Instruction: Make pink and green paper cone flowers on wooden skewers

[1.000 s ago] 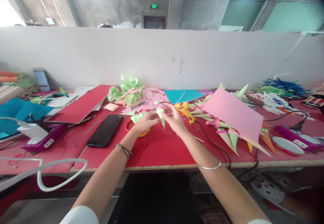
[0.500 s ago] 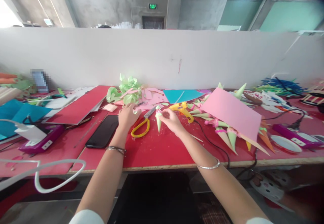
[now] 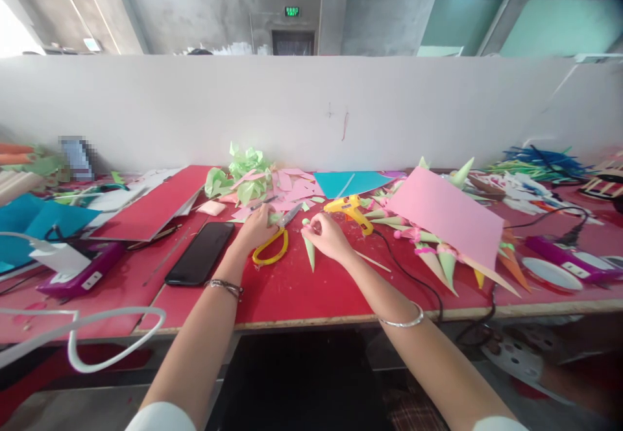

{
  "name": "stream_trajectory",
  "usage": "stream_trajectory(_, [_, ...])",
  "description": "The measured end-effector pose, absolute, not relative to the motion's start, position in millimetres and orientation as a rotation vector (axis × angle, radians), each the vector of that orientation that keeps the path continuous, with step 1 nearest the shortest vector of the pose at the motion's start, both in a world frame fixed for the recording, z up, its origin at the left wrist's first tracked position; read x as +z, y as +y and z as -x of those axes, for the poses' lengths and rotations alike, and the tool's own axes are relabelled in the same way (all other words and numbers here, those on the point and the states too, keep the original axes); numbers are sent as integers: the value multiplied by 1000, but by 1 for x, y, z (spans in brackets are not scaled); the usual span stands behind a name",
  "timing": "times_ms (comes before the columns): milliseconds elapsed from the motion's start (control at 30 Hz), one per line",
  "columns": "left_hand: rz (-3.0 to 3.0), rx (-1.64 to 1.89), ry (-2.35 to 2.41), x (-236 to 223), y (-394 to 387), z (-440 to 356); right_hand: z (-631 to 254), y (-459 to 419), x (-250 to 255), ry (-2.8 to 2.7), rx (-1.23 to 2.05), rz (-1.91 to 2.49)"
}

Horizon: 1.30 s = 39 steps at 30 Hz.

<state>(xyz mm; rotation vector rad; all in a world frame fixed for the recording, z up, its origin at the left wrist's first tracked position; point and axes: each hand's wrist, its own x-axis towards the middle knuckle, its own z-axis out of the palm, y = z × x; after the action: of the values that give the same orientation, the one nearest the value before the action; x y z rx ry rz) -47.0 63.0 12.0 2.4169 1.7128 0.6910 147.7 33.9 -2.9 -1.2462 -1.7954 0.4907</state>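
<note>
My right hand [image 3: 327, 236] is closed on a light green paper cone [image 3: 309, 252], its point hanging down and a small green ball at its top. To the left, my left hand [image 3: 257, 226] has its fingers drawn together at a light green paper piece [image 3: 275, 217], partly hidden by the fingers. Yellow-handled scissors [image 3: 270, 249] lie right beside that hand, blades pointing away. A yellow glue gun [image 3: 350, 208] rests just beyond my right hand. Behind the left hand are pink paper scraps [image 3: 292, 187] and crumpled green paper [image 3: 248, 168].
A black phone [image 3: 199, 254] and a red board [image 3: 153, 202] lie on the left. On the right, a pink sheet [image 3: 445, 217] covers part of several finished cones [image 3: 445, 265]. Purple power strips [image 3: 567, 259] sit at the sides; the glue gun's cord [image 3: 406, 274] trails to the table edge.
My left hand has moved slightly right and closed its fingers at the green piece. The cone in my right hand has shifted slightly right and down, and the fingers now cover its upper part.
</note>
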Motion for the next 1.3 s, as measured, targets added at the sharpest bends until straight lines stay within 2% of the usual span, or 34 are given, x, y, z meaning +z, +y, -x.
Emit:
stream_trajectory(167, [-2482,867,1388,14,55,29,-147,35,1,-1767,418,1147])
stream_trajectory(367, [-2509,852,1213,17,48,20,-146,30,12,-1727,625,922])
stream_trajectory(633, [-2378,978,971,14,49,17,-145,34,6,-1644,734,910])
stream_trajectory(900, [-2397,1009,1035,16,46,13,-148,34,7,-1772,560,949])
stream_trajectory(1067, [-2421,1031,1035,21,44,10,-147,32,9,-1628,726,898])
stream_trajectory(1167, [-2498,960,1264,20,47,13,-147,31,13,-1428,812,845])
stream_trajectory(1300, [-2519,888,1840,11,53,23,-148,32,15,-1235,904,848])
